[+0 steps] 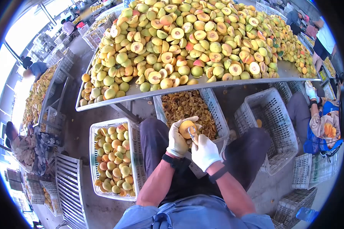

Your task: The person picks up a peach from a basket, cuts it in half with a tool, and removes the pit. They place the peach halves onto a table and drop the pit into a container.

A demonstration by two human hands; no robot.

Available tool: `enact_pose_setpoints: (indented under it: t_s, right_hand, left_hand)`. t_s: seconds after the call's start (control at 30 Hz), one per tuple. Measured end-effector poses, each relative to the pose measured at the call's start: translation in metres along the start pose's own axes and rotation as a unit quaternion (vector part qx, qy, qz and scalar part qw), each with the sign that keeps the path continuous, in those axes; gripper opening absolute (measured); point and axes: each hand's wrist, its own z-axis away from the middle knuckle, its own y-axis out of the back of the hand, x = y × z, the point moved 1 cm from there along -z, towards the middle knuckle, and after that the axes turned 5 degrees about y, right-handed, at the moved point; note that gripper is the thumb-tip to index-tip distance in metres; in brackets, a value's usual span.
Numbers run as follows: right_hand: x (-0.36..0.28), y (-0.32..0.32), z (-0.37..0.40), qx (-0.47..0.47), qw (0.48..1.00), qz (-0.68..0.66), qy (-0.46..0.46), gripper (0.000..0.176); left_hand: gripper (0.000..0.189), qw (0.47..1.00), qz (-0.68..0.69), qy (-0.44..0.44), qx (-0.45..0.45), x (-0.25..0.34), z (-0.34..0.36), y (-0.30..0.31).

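Note:
In a white glove, my left hand (177,142) is closed around a halved yellow peach (186,127) above my lap. My right hand (205,153), also gloved, grips a metal pitting spoon (192,132) whose looped end touches the peach's cut face. Whether the pit is still in that half I cannot make out. Just beyond my hands, a crate (223,131) between my knees holds brown peach pits and scraps (189,108).
A metal-edged table (202,85) heaped with halved peaches (177,33) spans the front. Left of my leg stands a white crate (92,160) of peaches; to the right is another crate (277,152). A co-worker's gloved hand (311,91) shows at far right.

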Motion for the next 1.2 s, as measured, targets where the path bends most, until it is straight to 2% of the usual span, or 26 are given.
enact_pose_setpoints:
  t_s: [0.23,0.47,0.57,0.67,0.77,0.8,0.83,0.9,0.97,1.03,1.1,1.13,1.2]
  right_hand:
    - [-0.002,-0.006,-0.003,-0.039,0.999,0.009,-0.013,0.020]
    - [0.007,-0.010,-0.001,-0.091,0.995,0.028,-0.029,0.024]
    - [0.006,-0.001,-0.002,-0.131,0.990,0.039,-0.032,0.023]
    - [0.011,0.008,-0.007,-0.156,0.986,0.051,-0.035,0.024]
    - [0.023,0.012,-0.008,-0.110,0.993,0.047,-0.023,0.023]
    - [0.030,0.011,-0.007,-0.057,0.998,0.004,0.004,0.021]
    - [0.032,0.011,-0.006,-0.055,0.998,0.006,0.005,0.021]
    - [0.036,0.015,-0.006,0.001,0.999,-0.051,0.002,0.020]
    - [0.033,0.016,-0.004,0.011,1.000,-0.027,0.009,0.020]
    - [0.026,0.018,-0.002,0.017,1.000,-0.004,0.016,0.019]
    - [0.017,0.022,-0.002,-0.012,0.998,0.049,0.025,0.018]
    - [0.016,0.021,-0.002,-0.013,0.998,0.049,0.025,0.018]
    - [0.015,0.019,-0.004,-0.049,0.995,0.081,0.037,0.018]
  left_hand:
    - [0.051,0.997,-0.014,-0.047,0.067,-0.005,0.001,-0.006]
    - [0.052,0.997,-0.055,-0.031,0.050,-0.008,0.004,0.009]
    - [0.053,0.998,-0.039,0.020,0.048,-0.004,0.005,0.012]
    - [0.052,0.996,-0.044,0.072,0.009,0.000,0.004,0.010]
    - [0.053,0.995,-0.050,0.083,0.024,0.002,0.007,-0.008]
    - [0.053,0.996,-0.006,0.073,-0.051,0.003,0.008,-0.009]
    - [0.056,0.989,0.038,0.063,-0.126,0.003,0.009,-0.011]
    - [0.061,0.988,-0.003,0.049,-0.146,0.003,0.006,-0.010]
    - [0.066,0.987,-0.013,0.055,-0.150,0.002,-0.001,-0.003]
    - [0.072,0.992,0.000,0.064,-0.112,0.002,-0.003,0.000]
    - [0.076,0.986,0.011,0.133,-0.096,0.007,-0.003,0.000]
    - [0.080,0.991,-0.008,0.134,-0.019,0.003,-0.001,-0.001]
    - [0.081,0.992,-0.025,0.123,-0.002,0.007,0.005,-0.016]
